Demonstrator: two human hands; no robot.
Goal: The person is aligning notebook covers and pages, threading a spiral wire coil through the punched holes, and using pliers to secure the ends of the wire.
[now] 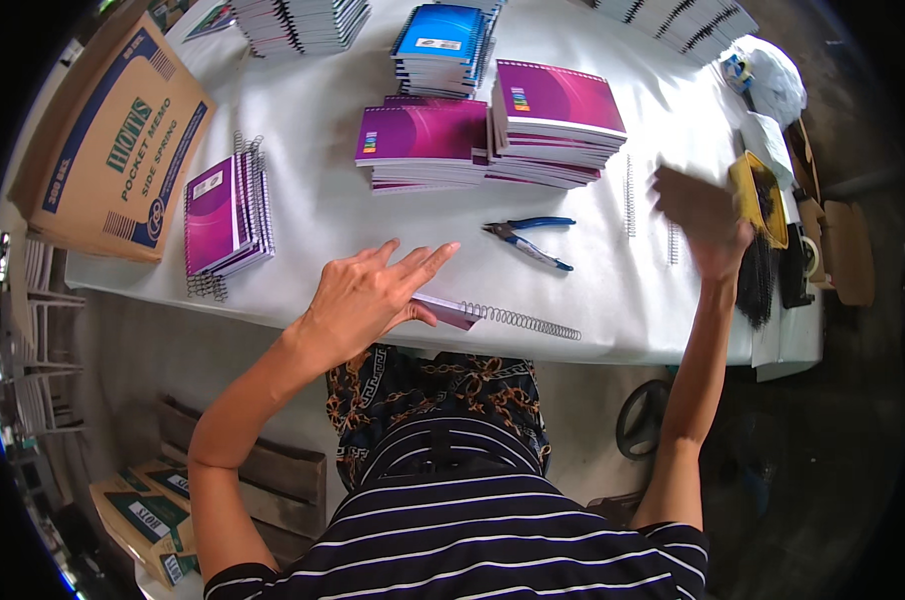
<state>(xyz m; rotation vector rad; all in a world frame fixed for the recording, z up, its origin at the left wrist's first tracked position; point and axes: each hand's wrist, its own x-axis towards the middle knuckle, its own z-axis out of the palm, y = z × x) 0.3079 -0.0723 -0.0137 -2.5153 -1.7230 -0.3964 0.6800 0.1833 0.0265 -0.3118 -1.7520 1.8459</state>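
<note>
Near the front edge of the table, my left hand (373, 295) holds a small notebook (451, 312), thumb on the near side and the other fingers stretched out above. From the notebook's right end a wire spiral coil (533, 323) sticks out to the right; how far it runs through the notebook is hidden by my hand. Off to the right, my right hand (723, 250) grips a flat brown piece of cardboard (695, 203), blurred by motion, beside a yellow basket (758, 200). Blue-handled pliers (533, 240) lie between my hands with their jaws pointing left.
Purple notebooks are stacked mid-table (563, 100), with blue notebooks (438, 40) behind. Spiral-bound purple notebooks (218, 215) lie at left beside a large cardboard box (118, 140). Loose coils (630, 195) lie near the right hand. Black wires (756, 285) and a tape roll (811, 256) are at the right edge.
</note>
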